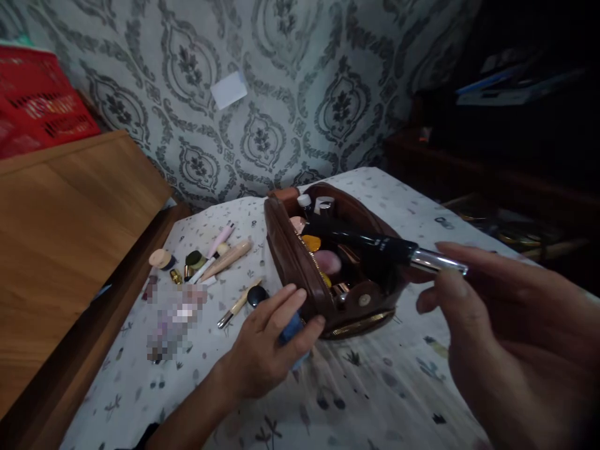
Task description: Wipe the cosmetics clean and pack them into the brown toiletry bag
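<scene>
A brown cosmetic bag (295, 262) stands unzipped on the bed-like surface, with several bottles and cosmetics inside. Over its opening, my right hand (497, 325) pinches the silver end of a long black cosmetic tube (375, 245); its far end reaches over the bag's contents, and its exact kind is unclear. My left hand (267, 347) curls around a blue thing (293, 326), mostly hidden by the fingers, and its fingertips meet the bag's near left side. Just beyond that hand lie a round black-topped item (257, 296) and a brush with a light handle (240, 305).
Left of the bag lie several loose cosmetics, among them a beige wooden-looking handle (229, 257), a pink pen (222, 236) and a round jar (162, 259). A wooden panel (70, 237) rises on the left. Dark furniture (506, 169) stands on the right, patterned wallpaper behind.
</scene>
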`<state>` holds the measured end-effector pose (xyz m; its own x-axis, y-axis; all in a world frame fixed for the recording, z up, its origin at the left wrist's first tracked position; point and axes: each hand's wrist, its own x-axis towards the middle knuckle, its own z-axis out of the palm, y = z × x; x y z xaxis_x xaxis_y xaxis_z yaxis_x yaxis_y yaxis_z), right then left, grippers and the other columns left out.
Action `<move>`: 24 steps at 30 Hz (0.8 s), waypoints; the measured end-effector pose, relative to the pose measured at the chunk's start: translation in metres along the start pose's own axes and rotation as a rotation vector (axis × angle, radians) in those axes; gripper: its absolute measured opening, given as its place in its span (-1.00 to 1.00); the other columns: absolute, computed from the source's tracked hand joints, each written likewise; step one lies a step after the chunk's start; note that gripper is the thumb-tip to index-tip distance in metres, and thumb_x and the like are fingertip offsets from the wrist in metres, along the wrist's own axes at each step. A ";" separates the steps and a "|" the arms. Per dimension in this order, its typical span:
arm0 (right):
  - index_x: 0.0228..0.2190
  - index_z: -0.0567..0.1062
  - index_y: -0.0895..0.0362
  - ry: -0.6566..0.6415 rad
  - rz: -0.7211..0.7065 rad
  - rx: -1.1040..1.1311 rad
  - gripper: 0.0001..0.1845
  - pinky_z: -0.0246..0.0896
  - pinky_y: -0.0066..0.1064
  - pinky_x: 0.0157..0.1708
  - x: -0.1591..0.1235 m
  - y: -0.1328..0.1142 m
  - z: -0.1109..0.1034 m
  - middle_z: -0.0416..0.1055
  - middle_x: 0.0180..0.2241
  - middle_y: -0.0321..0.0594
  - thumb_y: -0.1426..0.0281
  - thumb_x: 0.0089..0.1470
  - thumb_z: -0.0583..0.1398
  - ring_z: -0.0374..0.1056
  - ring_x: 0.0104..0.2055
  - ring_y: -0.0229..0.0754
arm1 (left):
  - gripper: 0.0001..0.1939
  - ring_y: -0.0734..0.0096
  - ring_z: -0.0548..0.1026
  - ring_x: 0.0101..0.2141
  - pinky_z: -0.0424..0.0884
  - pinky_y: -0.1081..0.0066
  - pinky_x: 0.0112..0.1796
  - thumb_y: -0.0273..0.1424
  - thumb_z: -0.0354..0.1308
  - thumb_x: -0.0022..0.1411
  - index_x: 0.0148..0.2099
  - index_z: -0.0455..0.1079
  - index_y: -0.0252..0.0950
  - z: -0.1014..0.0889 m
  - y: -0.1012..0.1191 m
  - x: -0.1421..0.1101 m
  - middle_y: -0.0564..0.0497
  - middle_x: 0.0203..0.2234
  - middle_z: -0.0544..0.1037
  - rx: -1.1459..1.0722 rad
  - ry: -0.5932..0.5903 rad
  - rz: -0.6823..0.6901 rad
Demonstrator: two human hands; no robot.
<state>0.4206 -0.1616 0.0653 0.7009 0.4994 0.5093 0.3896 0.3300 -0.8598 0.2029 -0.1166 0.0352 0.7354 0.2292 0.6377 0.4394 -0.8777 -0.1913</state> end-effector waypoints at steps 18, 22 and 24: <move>-0.12 0.56 0.14 -0.515 -0.533 -0.354 -0.80 0.30 -0.49 -0.57 0.041 0.008 0.000 0.57 -0.32 -0.19 0.43 0.24 0.19 0.44 -0.46 -0.26 | -0.60 0.09 0.16 0.34 0.43 0.12 0.16 -0.61 -0.04 0.37 0.19 0.37 -0.34 0.012 -0.006 -0.019 -0.25 0.19 0.32 -0.063 -0.006 -0.013; -0.12 0.58 0.15 -0.642 -0.676 -0.416 -0.78 0.32 -0.44 -0.46 0.050 0.006 0.009 0.57 -0.31 -0.18 0.42 0.28 0.16 0.48 -0.39 -0.21 | -0.65 0.13 0.20 0.32 0.50 0.19 0.08 -0.58 -0.05 0.38 0.13 0.41 -0.35 0.011 -0.006 -0.017 -0.26 0.12 0.40 -0.040 0.005 -0.018; -0.14 0.59 0.13 -0.698 -0.749 -0.465 -0.76 0.29 -0.42 -0.44 0.057 0.007 0.018 0.57 -0.30 -0.18 0.42 0.29 0.13 0.48 -0.36 -0.19 | -0.68 0.15 0.24 0.30 0.53 0.23 0.04 -0.56 -0.05 0.40 0.10 0.43 -0.36 0.010 -0.006 -0.018 -0.26 0.08 0.44 -0.021 0.003 -0.013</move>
<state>0.4525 -0.1164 0.0888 -0.2347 0.6882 0.6865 0.8594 0.4770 -0.1843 0.1920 -0.1115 0.0177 0.7282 0.2394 0.6421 0.4381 -0.8832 -0.1675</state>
